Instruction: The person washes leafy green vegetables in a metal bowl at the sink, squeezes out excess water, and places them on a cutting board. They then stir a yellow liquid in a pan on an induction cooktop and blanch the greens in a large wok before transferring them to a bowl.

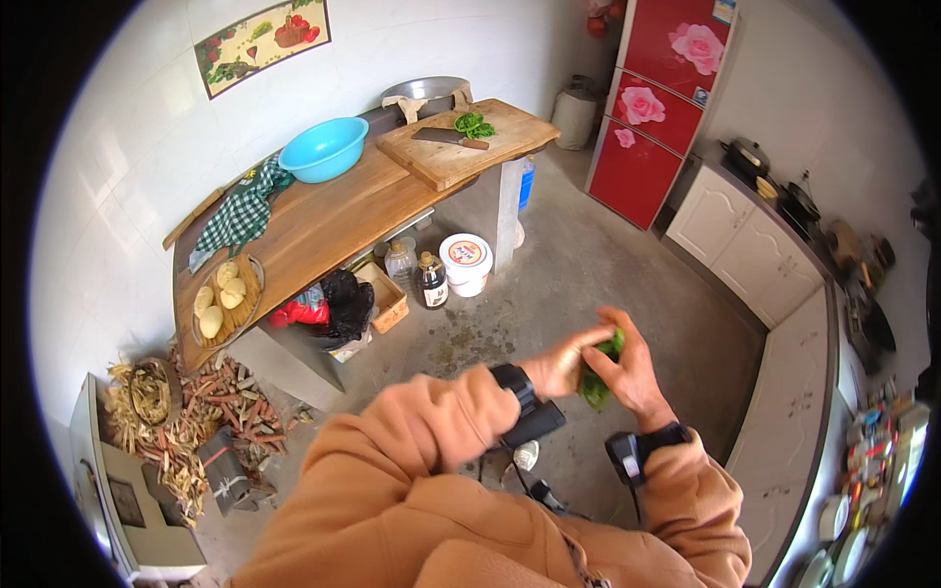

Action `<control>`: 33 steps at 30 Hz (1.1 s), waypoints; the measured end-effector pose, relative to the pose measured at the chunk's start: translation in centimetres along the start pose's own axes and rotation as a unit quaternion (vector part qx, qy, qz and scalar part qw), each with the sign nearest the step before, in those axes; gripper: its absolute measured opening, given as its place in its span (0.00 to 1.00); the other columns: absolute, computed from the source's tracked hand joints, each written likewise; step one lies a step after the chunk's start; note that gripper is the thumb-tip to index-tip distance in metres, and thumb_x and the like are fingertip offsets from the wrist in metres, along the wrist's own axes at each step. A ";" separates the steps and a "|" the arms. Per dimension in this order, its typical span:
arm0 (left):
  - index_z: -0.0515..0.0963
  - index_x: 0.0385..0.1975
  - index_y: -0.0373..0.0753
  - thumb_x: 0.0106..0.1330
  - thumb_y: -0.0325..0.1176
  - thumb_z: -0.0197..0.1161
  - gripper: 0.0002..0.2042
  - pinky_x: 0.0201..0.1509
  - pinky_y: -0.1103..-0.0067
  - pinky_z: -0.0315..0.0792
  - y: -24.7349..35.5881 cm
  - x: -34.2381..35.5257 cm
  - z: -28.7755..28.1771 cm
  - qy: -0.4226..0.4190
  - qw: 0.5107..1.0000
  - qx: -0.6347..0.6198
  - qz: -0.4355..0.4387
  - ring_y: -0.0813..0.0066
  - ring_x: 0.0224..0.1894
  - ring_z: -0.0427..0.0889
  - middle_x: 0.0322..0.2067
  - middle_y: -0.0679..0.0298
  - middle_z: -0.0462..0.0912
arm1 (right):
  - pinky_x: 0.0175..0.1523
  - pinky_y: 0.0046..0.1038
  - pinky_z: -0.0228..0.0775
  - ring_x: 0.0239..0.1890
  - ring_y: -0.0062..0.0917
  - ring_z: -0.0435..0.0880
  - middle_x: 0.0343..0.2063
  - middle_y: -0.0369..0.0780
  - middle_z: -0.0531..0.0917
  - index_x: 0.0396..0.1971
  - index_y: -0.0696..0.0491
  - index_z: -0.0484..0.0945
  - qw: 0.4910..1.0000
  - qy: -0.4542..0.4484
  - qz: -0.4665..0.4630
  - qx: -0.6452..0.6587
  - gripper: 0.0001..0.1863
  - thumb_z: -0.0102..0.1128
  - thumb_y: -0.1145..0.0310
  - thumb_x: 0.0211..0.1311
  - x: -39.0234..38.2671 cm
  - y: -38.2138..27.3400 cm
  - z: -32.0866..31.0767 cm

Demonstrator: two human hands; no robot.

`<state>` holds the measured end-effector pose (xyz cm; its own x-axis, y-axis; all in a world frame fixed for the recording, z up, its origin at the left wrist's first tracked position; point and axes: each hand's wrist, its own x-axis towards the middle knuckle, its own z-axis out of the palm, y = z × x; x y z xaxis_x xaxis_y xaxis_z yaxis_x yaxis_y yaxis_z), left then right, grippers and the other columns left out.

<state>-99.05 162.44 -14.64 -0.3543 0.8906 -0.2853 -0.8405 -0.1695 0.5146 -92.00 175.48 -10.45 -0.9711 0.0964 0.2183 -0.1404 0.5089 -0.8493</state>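
A small bunch of leafy greens (pixel 599 380) is squeezed between my two hands, held up over the floor in front of me. My left hand (pixel 563 366) presses it from the left, with some of its fingers hidden. From the right, my right hand (pixel 639 374) closes around the same bunch, thumb across the leaves. Dark devices are strapped to both wrists. On the far table, more leafy greens (pixel 474 124) lie on a wooden cutting board (pixel 417 155), beside a cleaver (pixel 446 137) lying flat.
The wooden table (pixel 328 218) holds a blue basin (pixel 324 150), a checked cloth (pixel 243 211) and a tray of dough pieces (pixel 235 292). A white bucket (pixel 467 269) and bottles stand below. Cabinets (pixel 750 250) line the right; a red fridge (pixel 647 127) stands behind. Corncobs (pixel 245 402) lie left.
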 end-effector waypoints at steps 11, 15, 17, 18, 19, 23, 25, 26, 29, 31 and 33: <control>0.76 0.47 0.39 0.68 0.41 0.53 0.15 0.55 0.70 0.71 37.0 16.7 -18.2 0.171 0.961 -0.074 0.204 0.69 0.48 0.79 0.45 0.63 0.82 | 0.52 0.23 0.66 0.45 0.21 0.74 0.41 0.35 0.77 0.50 0.57 0.74 0.926 -0.140 -0.001 0.350 0.17 0.59 0.70 0.61 50.6 12.8 5.7; 0.74 0.48 0.36 0.71 0.38 0.48 0.15 0.54 0.73 0.72 50.1 23.7 -29.6 0.162 0.954 -0.072 0.242 0.70 0.47 0.80 0.44 0.60 0.81 | 0.46 0.20 0.70 0.37 0.17 0.76 0.33 0.31 0.78 0.42 0.55 0.78 0.915 -0.095 0.084 0.382 0.11 0.60 0.75 0.59 67.1 20.9 12.0; 0.73 0.49 0.37 0.70 0.40 0.49 0.16 0.52 0.71 0.73 56.2 27.5 -34.1 0.169 0.945 0.006 0.281 0.67 0.46 0.80 0.42 0.60 0.81 | 0.45 0.22 0.71 0.37 0.16 0.76 0.34 0.31 0.78 0.40 0.54 0.77 0.914 -0.089 0.132 0.373 0.09 0.59 0.76 0.59 75.6 24.5 13.8; 0.73 0.49 0.37 0.70 0.41 0.49 0.16 0.51 0.71 0.73 59.3 29.3 -35.9 0.192 0.943 0.026 0.272 0.66 0.45 0.80 0.41 0.61 0.81 | 0.42 0.21 0.71 0.34 0.16 0.76 0.33 0.31 0.78 0.39 0.52 0.78 0.906 -0.082 0.140 0.391 0.09 0.59 0.78 0.57 79.4 25.9 14.6; 0.74 0.48 0.36 0.70 0.38 0.50 0.14 0.50 0.72 0.73 62.3 31.3 -37.3 0.205 0.938 0.039 0.276 0.67 0.45 0.80 0.40 0.61 0.81 | 0.41 0.21 0.71 0.34 0.16 0.76 0.32 0.31 0.78 0.38 0.52 0.78 0.905 -0.085 0.159 0.385 0.09 0.59 0.78 0.58 83.1 27.2 15.0; 0.74 0.44 0.35 0.69 0.35 0.52 0.11 0.44 0.72 0.75 73.7 39.4 -41.9 0.254 0.928 -0.080 0.262 0.69 0.41 0.80 0.36 0.62 0.80 | 0.40 0.21 0.70 0.33 0.16 0.76 0.32 0.32 0.78 0.42 0.51 0.76 0.901 -0.130 0.169 0.378 0.10 0.59 0.75 0.60 96.8 32.1 15.2; 0.74 0.44 0.37 0.69 0.36 0.54 0.10 0.42 0.72 0.76 78.1 44.5 -44.5 0.313 0.895 -0.028 0.318 0.71 0.38 0.80 0.37 0.63 0.80 | 0.40 0.21 0.70 0.33 0.16 0.76 0.33 0.33 0.78 0.45 0.50 0.75 0.908 -0.148 0.185 0.345 0.12 0.58 0.72 0.61 102.8 35.5 15.5; 0.75 0.44 0.38 0.69 0.36 0.54 0.10 0.44 0.73 0.75 79.8 46.8 -45.9 0.339 0.879 -0.025 0.335 0.71 0.40 0.80 0.38 0.63 0.81 | 0.40 0.21 0.69 0.36 0.17 0.76 0.36 0.34 0.78 0.51 0.50 0.71 0.913 -0.182 0.199 0.306 0.18 0.59 0.68 0.62 105.7 37.4 16.1; 0.69 0.54 0.38 0.67 0.36 0.58 0.18 0.53 0.72 0.72 83.7 53.4 -50.0 0.424 0.818 0.137 0.365 0.69 0.50 0.76 0.49 0.60 0.77 | 0.39 0.23 0.71 0.37 0.21 0.78 0.38 0.38 0.79 0.55 0.58 0.68 0.907 -0.214 0.095 0.350 0.25 0.62 0.67 0.59 113.8 43.9 19.0; 0.62 0.62 0.37 0.63 0.34 0.62 0.27 0.60 0.71 0.67 85.2 56.6 -51.4 0.552 0.767 0.160 0.284 0.64 0.61 0.69 0.57 0.57 0.71 | 0.47 0.28 0.72 0.43 0.28 0.78 0.44 0.43 0.79 0.62 0.59 0.61 0.913 -0.288 0.082 0.279 0.34 0.65 0.64 0.58 118.2 48.0 20.5; 0.63 0.62 0.37 0.61 0.33 0.64 0.29 0.63 0.70 0.64 86.1 58.1 -51.4 0.604 0.721 0.203 0.272 0.62 0.65 0.63 0.59 0.55 0.69 | 0.49 0.30 0.72 0.45 0.30 0.78 0.46 0.46 0.78 0.63 0.59 0.60 0.910 -0.345 0.077 0.218 0.37 0.66 0.63 0.56 121.8 51.2 21.6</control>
<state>-213.07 177.91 -28.52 -0.8915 -0.3199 -0.3207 -0.3389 0.0014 0.9408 -221.63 194.82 -37.72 -0.8547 -0.4987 -0.1443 0.0898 0.1317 -0.9872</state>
